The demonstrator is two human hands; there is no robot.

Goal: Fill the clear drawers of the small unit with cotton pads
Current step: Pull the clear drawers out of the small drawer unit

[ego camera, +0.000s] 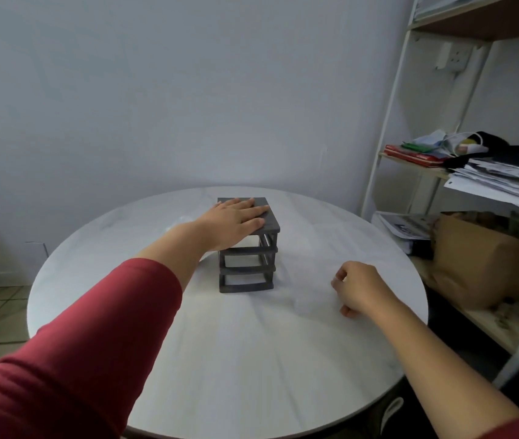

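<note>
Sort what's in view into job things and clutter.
Job: small dark grey plastic drawer unit, left hand flat on its top, curled right hand, round white table.
Lying about: brown paper bag, loose white paper stack, red folders, white metal shelf rack.

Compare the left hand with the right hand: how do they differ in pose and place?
The left hand lies flat, fingers straight, on top of the grey drawer unit; the right hand has curled fingers. The left hand touches the unit; the right hand is apart from it, low over the table to its right. Both come from red sleeves.
</note>
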